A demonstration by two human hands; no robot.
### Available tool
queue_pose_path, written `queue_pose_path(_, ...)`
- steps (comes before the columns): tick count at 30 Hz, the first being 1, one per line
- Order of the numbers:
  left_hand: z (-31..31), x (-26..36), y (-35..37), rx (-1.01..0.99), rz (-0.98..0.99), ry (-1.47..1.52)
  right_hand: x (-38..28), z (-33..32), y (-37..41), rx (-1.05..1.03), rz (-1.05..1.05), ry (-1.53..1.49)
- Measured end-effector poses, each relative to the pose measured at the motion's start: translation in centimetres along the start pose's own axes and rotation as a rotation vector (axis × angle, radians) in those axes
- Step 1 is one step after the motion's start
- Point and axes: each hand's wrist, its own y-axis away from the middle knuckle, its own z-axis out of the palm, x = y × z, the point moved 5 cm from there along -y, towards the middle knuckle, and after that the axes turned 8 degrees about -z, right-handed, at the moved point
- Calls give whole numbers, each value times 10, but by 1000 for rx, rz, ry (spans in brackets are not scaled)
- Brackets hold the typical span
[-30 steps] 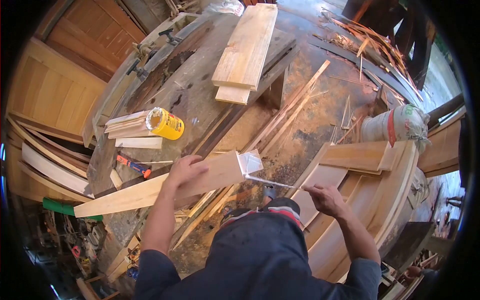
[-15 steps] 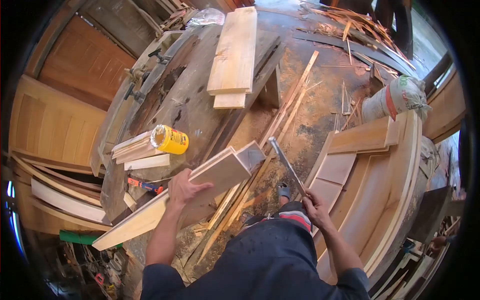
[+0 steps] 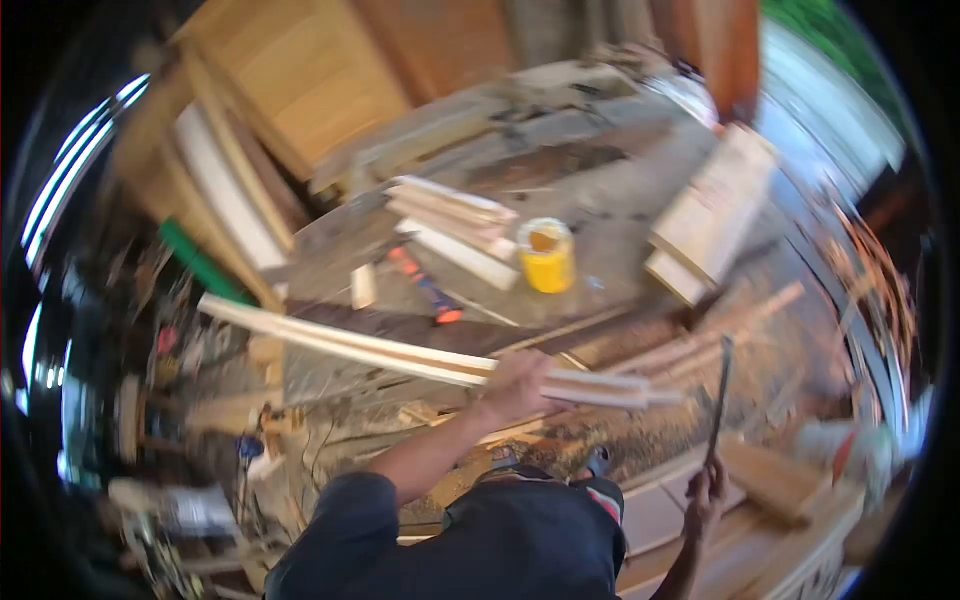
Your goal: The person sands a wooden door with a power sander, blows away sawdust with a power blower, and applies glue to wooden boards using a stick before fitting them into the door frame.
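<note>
My left hand (image 3: 522, 386) is wrapped round a long pale board (image 3: 380, 356), whose grooved edge faces up and whose tenoned end points right. My right hand (image 3: 706, 486) grips a long, thin dark metal tool (image 3: 719, 400), held upright beyond the board's right end. Just past the board, an orange and blue tool (image 3: 427, 285) lies on the workbench (image 3: 620, 200) beside a small wood block (image 3: 363, 287). The picture is blurred by motion.
A yellow tub (image 3: 546, 256) stands by stacked wood strips (image 3: 455, 225). Thick boards (image 3: 715, 215) lie at the bench's right end. Wooden panels (image 3: 300, 80) lean behind. More boards (image 3: 780, 480) and a sack (image 3: 850, 450) are at the lower right; wood scraps lie on the floor.
The view has turned left, so the bench appears further right. The held board now shows its grooved edge instead of its broad face. Both hands keep their holds.
</note>
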Motion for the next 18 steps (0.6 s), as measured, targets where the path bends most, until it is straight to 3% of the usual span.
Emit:
queue_pose_path(1,-1,-1,6,1,10,-1,5,-1,-6,20,77,-42)
queue_pose_path(4,-3,-3,27,-13,-168,86,8,-2,-32,-86,-43,18)
queue_pose_path(9,0,-9,54,26,-739,-45,-7,-11,-84,-199,-45,137)
queue_pose_path(11,-18,0,72,287,-817,-164,-15,-9,-100,-305,-119,157)
queue_pose_path(12,-33,-2,78,331,-1062,-113,-25,-3,-104,-348,-150,169)
queue_pose_path(14,0,-55,127,795,-1256,-2,-8,-8,-110,-351,-144,114)
queue_pose_path(16,20,-77,154,1009,-1452,444,-7,-4,-117,-397,-91,95)
queue_pose_path(18,28,-80,139,879,-1581,1252,-32,13,-120,-477,15,119)
